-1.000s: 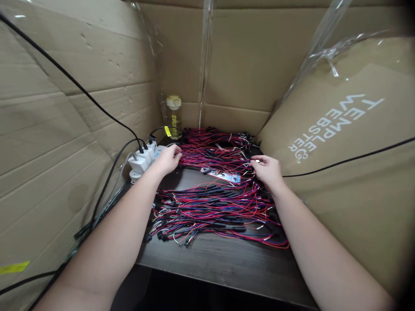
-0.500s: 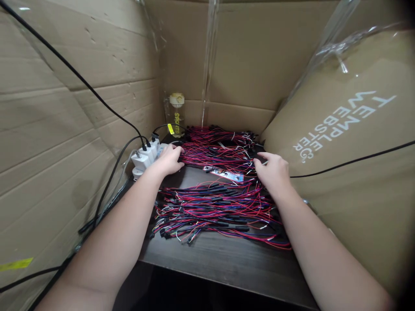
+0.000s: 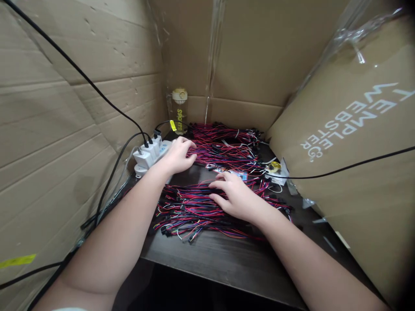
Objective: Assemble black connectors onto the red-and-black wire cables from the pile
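Two bundles of thin red, blue and black wires lie across the dark tabletop. My left hand (image 3: 181, 155) is at the left end of the far wire bundle (image 3: 223, 147), fingers curved and apart, with the tips against or just beside the wires. Over the near wire bundle (image 3: 191, 205) is my right hand (image 3: 231, 192), its fingers spread and loosely bent. Whether it touches the wires I cannot tell. A flat blue-and-white packaged strip (image 3: 241, 175) lies between the bundles, partly hidden behind my right hand. Small black connectors and black sleeves show along the wires.
A white power strip (image 3: 145, 160) with plugged-in adapters stands at the left. Behind it is a clear bottle (image 3: 180, 110) with a cream lid. Cardboard walls enclose the table (image 3: 207, 263). A roll of yellow tape (image 3: 275, 166) lies at right, and a black cable (image 3: 317, 176) crosses there.
My right hand has moved left and nearer, from the far bundle's right end to over the near bundle. My left hand stays at the far bundle's left end. The view has shifted slightly.
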The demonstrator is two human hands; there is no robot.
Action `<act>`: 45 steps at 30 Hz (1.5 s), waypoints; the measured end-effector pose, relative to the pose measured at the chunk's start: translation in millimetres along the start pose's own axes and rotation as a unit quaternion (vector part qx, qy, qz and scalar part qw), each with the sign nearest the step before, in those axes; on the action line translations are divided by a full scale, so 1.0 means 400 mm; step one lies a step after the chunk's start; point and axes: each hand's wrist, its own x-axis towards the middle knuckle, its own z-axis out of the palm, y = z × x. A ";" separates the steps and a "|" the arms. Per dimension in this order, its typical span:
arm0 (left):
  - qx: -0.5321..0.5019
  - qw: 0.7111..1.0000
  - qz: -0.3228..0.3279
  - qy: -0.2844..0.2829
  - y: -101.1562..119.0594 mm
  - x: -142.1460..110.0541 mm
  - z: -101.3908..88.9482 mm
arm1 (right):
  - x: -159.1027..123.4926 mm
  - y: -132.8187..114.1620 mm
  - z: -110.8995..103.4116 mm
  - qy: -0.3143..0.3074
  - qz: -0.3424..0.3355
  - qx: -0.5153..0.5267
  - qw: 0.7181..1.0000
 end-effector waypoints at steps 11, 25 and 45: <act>-0.030 0.999 0.021 0.015 0.005 -0.001 -0.022 | 0.012 0.010 0.023 -0.016 0.024 0.014 0.999; -0.250 0.966 -0.011 -0.072 0.032 -0.006 -0.068 | 0.029 0.020 -0.018 0.128 0.069 0.148 0.978; -0.481 0.875 0.020 0.043 0.051 0.005 -0.051 | 0.020 0.045 -0.051 0.246 0.066 0.165 0.953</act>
